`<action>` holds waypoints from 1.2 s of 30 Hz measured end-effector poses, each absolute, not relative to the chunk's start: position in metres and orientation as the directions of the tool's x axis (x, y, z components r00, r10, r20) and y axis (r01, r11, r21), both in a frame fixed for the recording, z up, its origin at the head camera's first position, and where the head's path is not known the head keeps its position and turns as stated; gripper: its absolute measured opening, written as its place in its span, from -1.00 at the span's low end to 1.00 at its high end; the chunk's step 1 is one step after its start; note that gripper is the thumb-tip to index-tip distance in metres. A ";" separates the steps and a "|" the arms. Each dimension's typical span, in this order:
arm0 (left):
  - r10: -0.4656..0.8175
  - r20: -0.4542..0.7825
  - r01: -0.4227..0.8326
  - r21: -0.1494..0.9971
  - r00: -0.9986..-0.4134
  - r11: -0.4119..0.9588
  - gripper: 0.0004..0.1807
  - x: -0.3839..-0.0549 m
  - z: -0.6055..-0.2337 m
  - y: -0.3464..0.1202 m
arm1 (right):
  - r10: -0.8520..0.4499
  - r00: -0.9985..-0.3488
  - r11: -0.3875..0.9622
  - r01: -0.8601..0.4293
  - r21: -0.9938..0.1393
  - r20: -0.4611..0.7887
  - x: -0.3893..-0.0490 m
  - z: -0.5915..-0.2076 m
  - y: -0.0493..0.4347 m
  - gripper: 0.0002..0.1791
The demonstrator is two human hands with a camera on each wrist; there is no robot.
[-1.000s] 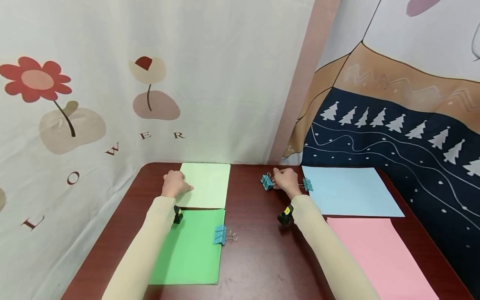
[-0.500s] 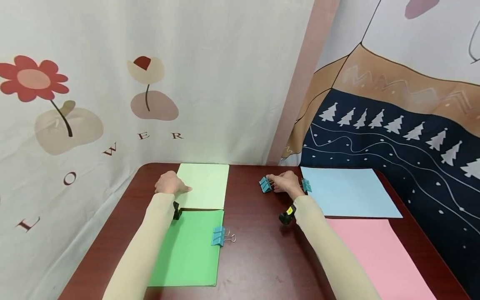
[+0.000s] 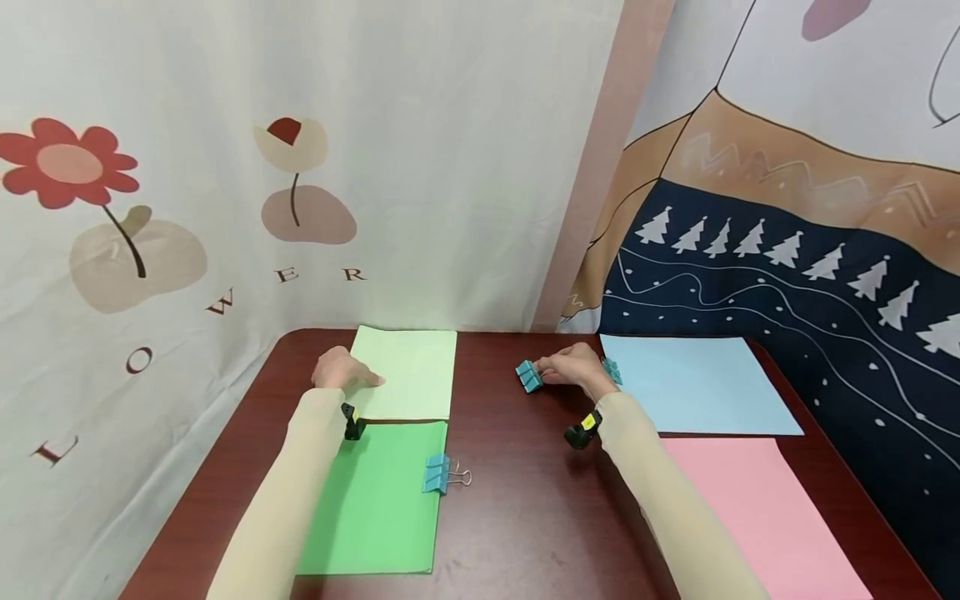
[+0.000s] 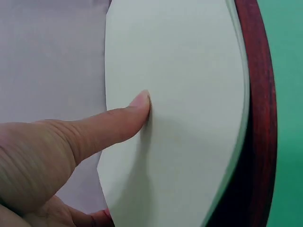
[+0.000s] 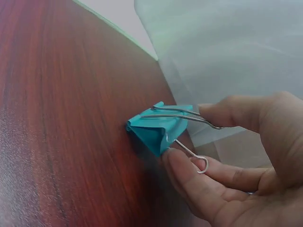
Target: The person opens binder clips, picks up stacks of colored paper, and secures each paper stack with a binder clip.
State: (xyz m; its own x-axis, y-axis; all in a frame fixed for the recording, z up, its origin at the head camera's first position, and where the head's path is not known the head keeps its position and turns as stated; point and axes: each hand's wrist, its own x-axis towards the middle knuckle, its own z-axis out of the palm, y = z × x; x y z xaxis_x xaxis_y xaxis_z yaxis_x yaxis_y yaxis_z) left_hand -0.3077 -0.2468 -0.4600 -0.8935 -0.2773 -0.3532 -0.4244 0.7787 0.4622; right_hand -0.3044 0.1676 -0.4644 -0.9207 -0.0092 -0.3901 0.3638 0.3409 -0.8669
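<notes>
My left hand (image 3: 343, 368) holds the left edge of a pale green paper stack (image 3: 408, 375), thumb on top and the other fingers at the edge, partly hidden beneath in the left wrist view. The stack's far left corner curls up a little. Between thumb and fingers, my right hand (image 3: 573, 367) pinches a teal binder clip (image 5: 161, 123) by its wire handles. That clip points left, toward the pale green stack, with its mouth narrow in the right wrist view. Just behind the right hand, a second teal binder clip (image 3: 612, 371) is partly hidden beside the blue paper (image 3: 705, 383).
Nearer on the left lies bright green paper (image 3: 390, 517), with a blue binder clip (image 3: 436, 473) on its right edge. Pink paper (image 3: 757, 492) lies at front right, partly under the right sleeve. A printed curtain (image 3: 450, 167) rises behind the dark red table (image 3: 510, 525).
The right hand has closed its grip on the teal binder clip's handles and turned it slightly. The left hand has shifted a little left, and the pale green stack's far corner has risen slightly.
</notes>
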 end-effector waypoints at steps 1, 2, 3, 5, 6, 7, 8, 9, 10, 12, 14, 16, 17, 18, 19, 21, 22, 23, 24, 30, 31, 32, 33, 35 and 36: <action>-0.265 -0.350 -0.415 0.480 -0.898 0.773 -0.11 -0.307 -0.460 -0.248 | -0.021 -0.923 0.340 0.355 -0.871 -0.384 -0.304 -0.464 0.168 -0.47; -0.252 -0.346 -0.404 0.498 -0.904 0.768 -0.12 -0.305 -0.459 -0.248 | -0.030 -0.925 0.342 0.347 -0.873 -0.379 -0.304 -0.464 0.169 -0.48; -0.239 -0.346 -0.397 0.515 -0.907 0.760 -0.13 -0.303 -0.459 -0.249 | -0.039 -0.927 0.350 0.337 -0.874 -0.373 -0.303 -0.464 0.170 -0.49; -0.222 -0.347 -0.389 0.548 -0.911 0.741 -0.15 -0.298 -0.457 -0.250 | -0.040 -0.932 0.385 0.317 -0.867 -0.359 -0.300 -0.463 0.171 -0.51; -0.216 -0.345 -0.386 0.565 -0.913 0.729 -0.14 -0.296 -0.457 -0.251 | -0.042 -0.936 0.405 0.303 -0.863 -0.349 -0.299 -0.463 0.172 -0.51; -0.213 -0.343 -0.385 0.583 -0.915 0.715 -0.15 -0.293 -0.457 -0.252 | -0.043 -0.940 0.422 0.291 -0.859 -0.339 -0.297 -0.462 0.172 -0.51; -0.213 -0.338 -0.384 0.600 -0.917 0.702 -0.14 -0.292 -0.458 -0.253 | -0.041 -0.943 0.438 0.281 -0.854 -0.331 -0.295 -0.462 0.173 -0.51; -0.216 -0.335 -0.386 0.618 -0.917 0.685 -0.13 -0.290 -0.459 -0.254 | -0.036 -0.946 0.452 0.273 -0.849 -0.323 -0.294 -0.463 0.173 -0.51; -0.219 -0.328 -0.387 0.638 -0.919 0.665 -0.13 -0.289 -0.461 -0.255 | -0.029 -0.948 0.461 0.269 -0.846 -0.317 -0.292 -0.463 0.174 -0.51; -0.224 -0.319 -0.387 0.674 -0.921 0.629 -0.11 -0.288 -0.466 -0.255 | -0.025 -0.950 0.459 0.265 -0.848 -0.310 -0.290 -0.464 0.175 -0.49; -0.236 -0.316 -0.393 0.692 -0.919 0.605 -0.11 -0.288 -0.470 -0.255 | -0.015 -0.951 0.459 0.268 -0.847 -0.309 -0.289 -0.465 0.177 -0.47; -0.244 -0.307 -0.392 0.706 -0.920 0.590 -0.14 -0.288 -0.473 -0.254 | -0.012 -0.954 0.457 0.263 -0.850 -0.301 -0.288 -0.466 0.178 -0.44; -0.248 -0.299 -0.388 0.711 -0.922 0.586 -0.16 -0.288 -0.474 -0.254 | -0.013 -0.956 0.456 0.256 -0.852 -0.294 -0.287 -0.467 0.179 -0.42; -0.247 -0.291 -0.382 0.719 -0.924 0.581 -0.18 -0.288 -0.474 -0.253 | -0.012 -0.958 0.454 0.249 -0.855 -0.285 -0.287 -0.468 0.180 -0.42; -0.243 -0.282 -0.372 0.727 -0.928 0.577 -0.19 -0.288 -0.475 -0.252 | -0.009 -0.961 0.454 0.242 -0.858 -0.277 -0.286 -0.469 0.181 -0.42; -0.231 -0.260 -0.347 0.744 -0.938 0.571 -0.21 -0.289 -0.475 -0.251 | -0.004 -0.968 0.439 0.225 -0.870 -0.252 -0.286 -0.471 0.182 -0.43; -0.220 -0.247 -0.330 0.752 -0.944 0.571 -0.20 -0.289 -0.475 -0.250 | 0.001 -0.971 0.433 0.217 -0.875 -0.240 -0.285 -0.472 0.182 -0.44; -0.209 -0.233 -0.312 0.758 -0.950 0.573 -0.20 -0.289 -0.475 -0.250 | 0.007 -0.974 0.427 0.208 -0.880 -0.227 -0.285 -0.472 0.183 -0.44; -0.196 -0.218 -0.293 0.764 -0.956 0.575 -0.20 -0.289 -0.475 -0.250 | 0.015 -0.976 0.422 0.202 -0.884 -0.216 -0.285 -0.473 0.183 -0.43; -0.154 -0.157 -0.216 0.804 -0.976 0.555 -0.22 -0.287 -0.476 -0.253 | 0.037 -0.983 0.421 0.180 -0.889 -0.182 -0.283 -0.474 0.184 -0.26; -0.149 -0.151 -0.208 0.815 -0.977 0.541 -0.21 -0.286 -0.476 -0.253 | 0.041 -0.983 0.417 0.179 -0.891 -0.178 -0.283 -0.474 0.184 -0.25; -0.147 -0.149 -0.205 0.827 -0.978 0.523 -0.22 -0.285 -0.475 -0.253 | 0.045 -0.984 0.408 0.176 -0.896 -0.173 -0.282 -0.474 0.184 -0.24; -0.145 -0.142 -0.197 0.836 -0.979 0.511 -0.23 -0.284 -0.475 -0.253 | 0.055 -0.984 0.400 0.177 -0.899 -0.170 -0.281 -0.473 0.184 -0.24; -0.142 -0.130 -0.184 0.855 -0.981 0.486 -0.26 -0.283 -0.475 -0.253 | 0.070 -0.985 0.388 0.171 -0.906 -0.156 -0.279 -0.474 0.184 -0.24; -0.141 -0.126 -0.179 0.863 -0.982 0.472 -0.28 -0.282 -0.475 -0.253 | 0.073 -0.986 0.381 0.165 -0.910 -0.148 -0.278 -0.474 0.183 -0.24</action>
State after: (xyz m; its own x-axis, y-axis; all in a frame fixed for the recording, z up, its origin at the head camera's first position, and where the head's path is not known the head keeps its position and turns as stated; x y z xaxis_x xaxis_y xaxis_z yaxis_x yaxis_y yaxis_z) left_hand -0.2815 -0.2528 -0.4749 -0.9819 -0.1414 -0.1260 -0.1788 0.4717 0.8634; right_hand -0.2785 0.1833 -0.4735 -0.9863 0.0729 -0.1480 0.1647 0.3811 -0.9098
